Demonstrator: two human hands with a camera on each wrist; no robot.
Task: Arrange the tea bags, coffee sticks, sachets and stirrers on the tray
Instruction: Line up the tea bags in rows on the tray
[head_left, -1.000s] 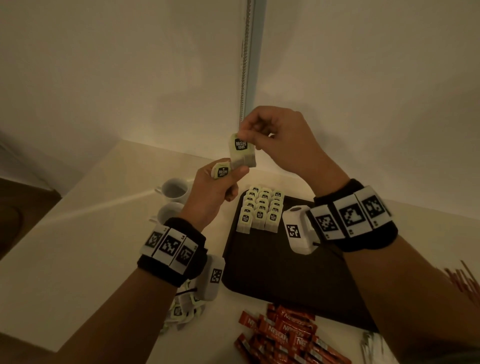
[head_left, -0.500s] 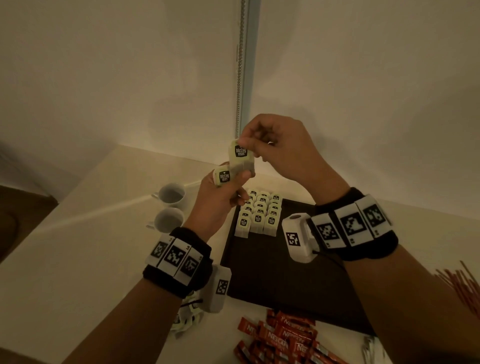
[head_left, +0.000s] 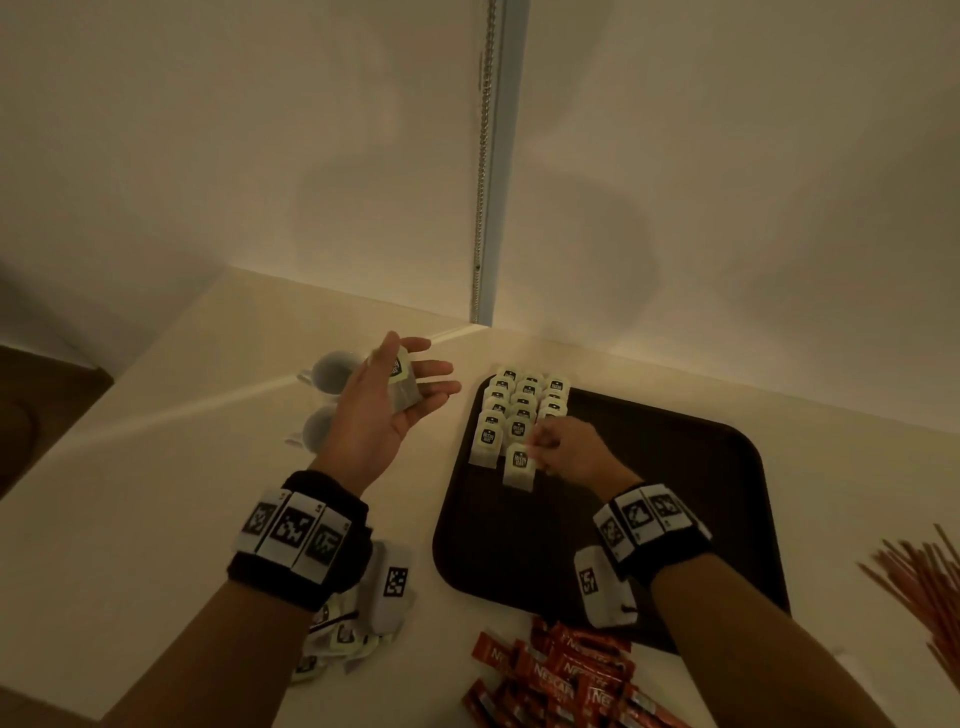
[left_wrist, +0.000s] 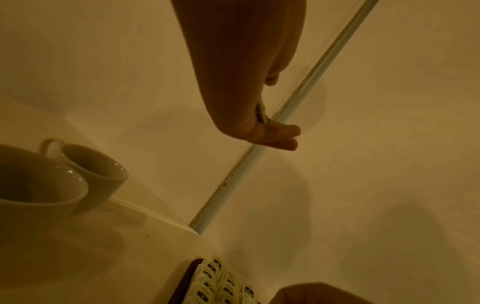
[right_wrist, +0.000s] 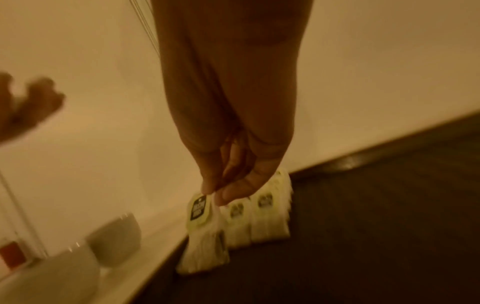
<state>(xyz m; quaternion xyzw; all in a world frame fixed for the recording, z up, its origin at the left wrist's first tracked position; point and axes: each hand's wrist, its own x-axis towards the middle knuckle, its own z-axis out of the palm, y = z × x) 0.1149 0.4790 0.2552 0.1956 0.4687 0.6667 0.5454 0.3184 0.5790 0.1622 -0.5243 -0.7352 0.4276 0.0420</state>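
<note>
My right hand (head_left: 533, 451) pinches the top corner of a white tea bag (head_left: 519, 466) that touches the dark brown tray (head_left: 675, 499), just in front of the middle row. In the right wrist view the thumb and forefinger of that hand (right_wrist: 216, 192) hold the bag (right_wrist: 202, 220) by its tag end. Three rows of tea bags (head_left: 525, 402) fill the tray's far left corner. My left hand (head_left: 411, 359) hovers left of the tray, palm up and fingers spread. Its thumb holds another tea bag (head_left: 404, 387) against the fingers.
Two white cups (head_left: 332, 370) (head_left: 317, 428) stand left of the tray, under my left hand. A loose pile of tea bags (head_left: 337, 642) lies below my left wrist. Red coffee sticks (head_left: 571, 675) lie in front of the tray. Stirrers (head_left: 924, 587) lie at the right.
Both hands were raised together, each holding a tea bag. My right hand has dropped to the tray with its bag. My left hand has swung left and spread its fingers.
</note>
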